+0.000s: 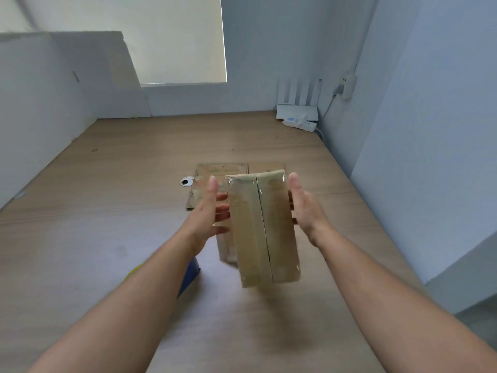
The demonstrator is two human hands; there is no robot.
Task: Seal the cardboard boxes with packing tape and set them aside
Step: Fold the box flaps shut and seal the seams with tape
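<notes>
The cardboard box hangs mid-frame above the worktop, between the left hand and the right hand. The left grip is apart, with straight fingers against the box's side. The right grip's fingers pass behind the box, so its state cannot be told. The box looks small, stiff and probably light. The glossy tape over its seam seems slippery, so the bare card flanks should hold best.
</notes>
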